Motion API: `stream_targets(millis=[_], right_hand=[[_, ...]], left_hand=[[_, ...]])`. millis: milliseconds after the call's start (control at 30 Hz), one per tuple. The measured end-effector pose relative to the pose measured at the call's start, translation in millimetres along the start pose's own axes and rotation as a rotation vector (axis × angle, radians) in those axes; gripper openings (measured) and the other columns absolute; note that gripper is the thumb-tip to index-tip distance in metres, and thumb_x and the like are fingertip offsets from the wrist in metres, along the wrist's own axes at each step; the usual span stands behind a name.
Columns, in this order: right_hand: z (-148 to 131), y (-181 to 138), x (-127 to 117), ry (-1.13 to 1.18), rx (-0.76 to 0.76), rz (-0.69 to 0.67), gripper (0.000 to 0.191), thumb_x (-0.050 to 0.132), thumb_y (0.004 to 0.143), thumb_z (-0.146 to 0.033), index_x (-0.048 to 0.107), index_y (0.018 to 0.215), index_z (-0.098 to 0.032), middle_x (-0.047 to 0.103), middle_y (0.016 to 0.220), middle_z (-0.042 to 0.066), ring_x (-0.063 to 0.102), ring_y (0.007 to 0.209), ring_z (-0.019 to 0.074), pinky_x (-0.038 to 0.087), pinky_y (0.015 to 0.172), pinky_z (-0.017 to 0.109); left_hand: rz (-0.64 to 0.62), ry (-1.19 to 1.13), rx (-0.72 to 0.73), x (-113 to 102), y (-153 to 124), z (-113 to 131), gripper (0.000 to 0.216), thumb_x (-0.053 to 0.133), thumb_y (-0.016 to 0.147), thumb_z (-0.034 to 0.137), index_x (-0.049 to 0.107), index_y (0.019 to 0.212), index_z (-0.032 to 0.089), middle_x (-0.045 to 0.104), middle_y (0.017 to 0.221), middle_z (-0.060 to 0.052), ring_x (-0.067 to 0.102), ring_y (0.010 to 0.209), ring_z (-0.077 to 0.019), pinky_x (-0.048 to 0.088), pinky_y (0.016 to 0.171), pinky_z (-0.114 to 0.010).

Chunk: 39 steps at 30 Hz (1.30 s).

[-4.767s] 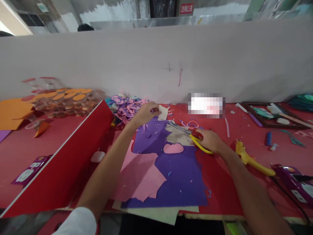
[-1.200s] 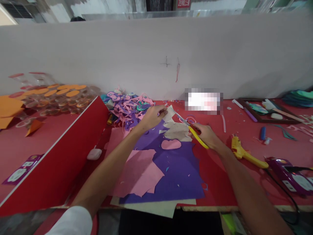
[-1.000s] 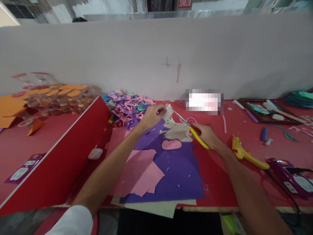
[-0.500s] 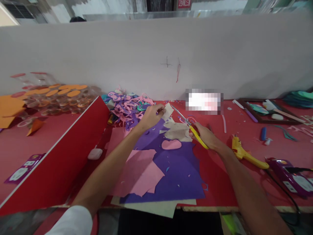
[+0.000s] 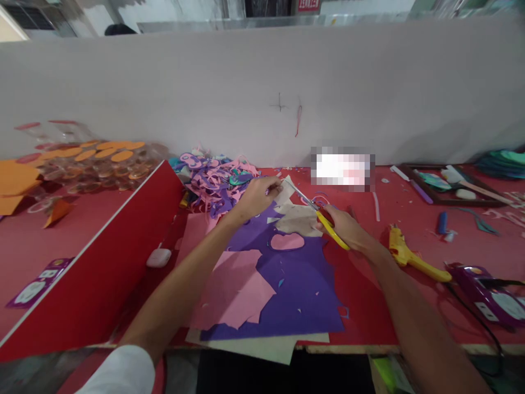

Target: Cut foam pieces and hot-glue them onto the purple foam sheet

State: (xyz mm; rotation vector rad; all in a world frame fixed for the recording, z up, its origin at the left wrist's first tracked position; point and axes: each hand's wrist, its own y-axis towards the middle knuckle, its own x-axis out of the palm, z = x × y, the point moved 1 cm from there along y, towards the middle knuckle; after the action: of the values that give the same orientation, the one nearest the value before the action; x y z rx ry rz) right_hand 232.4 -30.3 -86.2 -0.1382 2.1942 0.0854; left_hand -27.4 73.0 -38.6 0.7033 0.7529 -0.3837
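My right hand (image 5: 337, 221) is closed round the yellow handles of a pair of scissors (image 5: 330, 230), whose blades point up and to the left. My left hand (image 5: 262, 194) pinches a small cream felt piece (image 5: 286, 191), and the blade tips lie at its upper edge. Below the blades rests a larger crumpled cream felt scrap (image 5: 299, 220) on a purple felt sheet (image 5: 303, 284). On that sheet also lie a pink bean-shaped cutout (image 5: 287, 242) and a ragged pink felt sheet (image 5: 233, 290).
A heap of felt offcuts (image 5: 217, 183) lies against the grey partition (image 5: 197, 87). An upright red board (image 5: 102, 262) stands at left, with clear cups under orange discs (image 5: 106, 156) beyond. At right are a yellow glue gun (image 5: 410, 257), a purple box (image 5: 490, 295) and a dark-framed tray (image 5: 484, 202).
My left hand has shifted slightly to the right, along with the small cream piece. The scissor tips are now closer against that piece; my right hand has barely moved.
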Motion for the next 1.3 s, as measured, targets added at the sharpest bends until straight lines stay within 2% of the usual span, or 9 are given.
stream_targets(millis=[233,467,733,933,1067,1267,1300], right_hand=[[5.1,1.5,2.0,0.0,-0.023,0.02,0.021,0.065,0.089,-0.043,0.06,0.095,-0.024,0.075,0.087,0.005,0.07,0.076,0.0232,0.046,0.067,0.029],[8.7,4.3,-0.1,-0.045,-0.042,0.042,0.026,0.066,0.088,-0.048,0.065,0.094,-0.023,0.076,0.087,0.007,0.069,0.074,0.0236,0.042,0.061,0.027],[11.7,5.4,-1.5,-0.031,-0.073,0.138,0.033,0.069,0.083,-0.054,0.067,0.08,-0.022,0.074,0.075,0.006,0.068,0.069,0.0243,0.043,0.062,0.03],[9.9,1.7,4.1,0.128,-0.016,0.083,0.026,0.061,0.089,-0.05,0.063,0.094,-0.025,0.07,0.075,0.003,0.063,0.065,0.0206,0.044,0.058,0.029],[5.6,-1.5,4.6,0.175,-0.005,0.019,0.023,0.06,0.091,-0.046,0.059,0.1,-0.025,0.071,0.078,0.002,0.062,0.067,0.02,0.046,0.06,0.03],[0.2,-2.8,2.8,0.081,0.0,0.029,0.023,0.065,0.088,-0.044,0.056,0.097,-0.025,0.072,0.084,0.004,0.067,0.074,0.0228,0.046,0.068,0.032],[-0.2,-2.9,3.1,0.078,0.001,0.024,0.023,0.064,0.089,-0.044,0.055,0.097,-0.025,0.072,0.085,0.004,0.067,0.075,0.0227,0.046,0.069,0.032]], left_hand=[[0.005,0.01,0.014,0.6,-0.7,-1.1,0.017,0.051,0.09,0.019,0.063,0.079,0.016,0.063,0.072,-0.001,0.051,0.065,-0.0123,0.035,0.065,-0.025],[0.012,0.003,0.017,-0.3,0.0,-1.0,0.015,0.052,0.09,0.019,0.062,0.079,0.016,0.063,0.073,-0.001,0.051,0.066,-0.0122,0.035,0.064,-0.025],[0.024,-0.012,-0.007,0.4,-0.4,-3.0,0.015,0.051,0.092,0.02,0.056,0.079,0.018,0.058,0.071,0.001,0.048,0.065,-0.0121,0.034,0.064,-0.026],[0.034,-0.195,-0.119,3.0,-2.0,-7.0,0.011,0.042,0.096,0.014,0.05,0.093,0.02,0.058,0.072,0.001,0.054,0.064,-0.0119,0.038,0.063,-0.025],[0.094,-0.312,-0.107,7.7,0.8,-12.8,0.018,0.044,0.093,0.008,0.05,0.105,0.02,0.061,0.083,-0.001,0.056,0.071,-0.0124,0.043,0.066,-0.025],[0.161,-0.353,-0.078,4.4,4.9,-13.0,0.002,0.056,0.091,0.019,0.057,0.092,0.018,0.059,0.075,0.0,0.054,0.067,-0.0111,0.042,0.062,-0.023],[0.164,-0.345,-0.081,3.2,4.8,-11.6,0.006,0.058,0.09,0.022,0.057,0.088,0.017,0.058,0.073,0.001,0.052,0.065,-0.0104,0.04,0.061,-0.023]])
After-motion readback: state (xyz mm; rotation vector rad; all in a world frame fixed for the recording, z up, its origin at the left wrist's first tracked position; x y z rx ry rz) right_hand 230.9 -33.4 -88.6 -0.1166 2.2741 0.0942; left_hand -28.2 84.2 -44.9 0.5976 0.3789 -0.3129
